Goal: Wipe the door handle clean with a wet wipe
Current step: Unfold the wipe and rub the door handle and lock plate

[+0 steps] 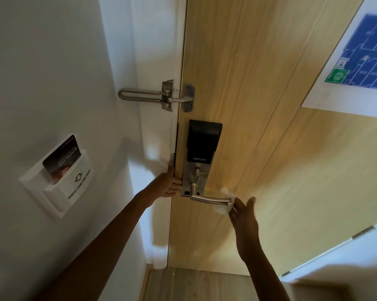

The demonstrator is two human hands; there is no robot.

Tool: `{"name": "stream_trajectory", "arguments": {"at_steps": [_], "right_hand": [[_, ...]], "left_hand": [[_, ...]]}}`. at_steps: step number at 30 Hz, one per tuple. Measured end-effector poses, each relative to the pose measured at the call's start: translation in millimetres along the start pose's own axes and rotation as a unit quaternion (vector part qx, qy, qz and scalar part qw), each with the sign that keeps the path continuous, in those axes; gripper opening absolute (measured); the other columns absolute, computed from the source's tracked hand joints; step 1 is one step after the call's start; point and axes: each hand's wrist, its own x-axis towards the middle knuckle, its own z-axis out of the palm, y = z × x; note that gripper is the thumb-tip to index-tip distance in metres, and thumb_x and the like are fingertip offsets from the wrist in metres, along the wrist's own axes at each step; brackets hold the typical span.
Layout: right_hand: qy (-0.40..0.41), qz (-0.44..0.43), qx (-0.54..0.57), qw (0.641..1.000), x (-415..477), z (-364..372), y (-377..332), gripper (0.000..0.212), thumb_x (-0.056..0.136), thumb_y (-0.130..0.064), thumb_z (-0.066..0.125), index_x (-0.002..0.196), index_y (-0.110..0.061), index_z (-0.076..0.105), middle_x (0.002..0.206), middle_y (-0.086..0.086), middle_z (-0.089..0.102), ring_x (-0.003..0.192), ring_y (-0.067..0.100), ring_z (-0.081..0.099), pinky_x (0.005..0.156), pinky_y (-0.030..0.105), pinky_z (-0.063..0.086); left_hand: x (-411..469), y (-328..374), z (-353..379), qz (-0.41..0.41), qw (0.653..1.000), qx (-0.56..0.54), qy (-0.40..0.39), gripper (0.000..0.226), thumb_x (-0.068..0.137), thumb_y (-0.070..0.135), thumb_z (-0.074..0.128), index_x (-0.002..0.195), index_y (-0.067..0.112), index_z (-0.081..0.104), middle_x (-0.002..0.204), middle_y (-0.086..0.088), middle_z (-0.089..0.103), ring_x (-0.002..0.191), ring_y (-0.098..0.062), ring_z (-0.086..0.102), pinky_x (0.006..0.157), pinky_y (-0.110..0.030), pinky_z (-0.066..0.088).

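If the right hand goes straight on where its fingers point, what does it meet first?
Probably the wooden door: the right hand, holding the wet wipe at the handle tip, points up and forward; depth is unclear.

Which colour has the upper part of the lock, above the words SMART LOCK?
Black. The smart lock's upper part shows clearly in the head view; the plate below it is brushed silver metal.

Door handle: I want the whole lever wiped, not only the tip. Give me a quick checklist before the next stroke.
1. Wet wipe touches the door handle: ok, at its free end.
2. Right hand grips the wipe: cannot tell; fingers look spread.
3. Left hand steadies the door at its edge: ok.
4. Lever's run toward the lock plate unobstructed: ok.
5. Lever already clean near the pivot: cannot tell.
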Motion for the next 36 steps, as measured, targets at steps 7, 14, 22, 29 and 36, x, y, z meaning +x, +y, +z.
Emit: {"name": "stream_trajectory", "arguments": {"at_steps": [7,14,22,29,36], "right_hand": [[-0.036,-0.172,-0.421,0.89,1.0,-1.1,13.1,0.066,0.096,-0.056,0.019,0.147,-0.018,0.036,0.154,0.0,0.035,0.144,0.012,0.026,0.118,0.036,0.024],[-0.104,-0.263,-0.633,0.72,2.9,16.7,27.0,0.068,0.094,-0.06,-0.001,0.151,-0.024,0.009,0.159,-0.006,0.002,0.147,0.009,-0.011,0.121,0.036,-0.001],[-0.125,-0.289,-0.677,0.665,-2.2,34.4,27.7,0.067,0.093,-0.06,0.0,0.15,-0.026,0.007,0.159,-0.001,0.001,0.147,0.016,-0.007,0.12,0.036,-0.001],[-0.021,-0.335,-0.647,0.685,1.2,39.8,30.7,0.037,0.094,-0.032,0.054,0.13,-0.021,0.057,0.135,0.015,0.056,0.127,0.033,0.051,0.1,0.044,0.043],[-0.009,-0.329,-0.556,0.763,18.7,59.7,29.1,0.025,0.089,-0.013,0.065,0.113,-0.018,0.069,0.108,0.002,0.059,0.09,0.013,0.058,0.065,0.007,0.041]], "left_hand": [[-1.0,1.5,0.5,0.004,1.0,-0.002,0.004,0.084,0.093,0.063,0.012,0.117,0.001,0.063,0.119,-0.018,0.067,0.111,-0.027,0.064,0.098,-0.036,0.05],[0.1,-1.2,-0.2,0.013,1.0,0.002,0.007,0.083,0.093,0.062,0.013,0.115,0.002,0.064,0.117,-0.018,0.067,0.108,-0.026,0.065,0.095,-0.034,0.051],[-4.6,1.4,2.0,0.014,1.0,-0.004,0.003,0.08,0.096,0.057,0.012,0.121,-0.001,0.06,0.123,-0.02,0.064,0.116,-0.029,0.061,0.103,-0.039,0.047],[-1.4,5.0,2.5,-0.005,1.0,-0.008,-0.01,0.08,0.095,0.057,0.012,0.116,-0.001,0.062,0.118,-0.017,0.066,0.114,-0.03,0.061,0.105,-0.041,0.045],[-1.9,5.9,1.7,-0.002,1.0,0.008,-0.019,0.081,0.095,0.057,0.009,0.121,0.0,0.059,0.126,-0.017,0.062,0.119,-0.029,0.058,0.104,-0.036,0.044]]}}
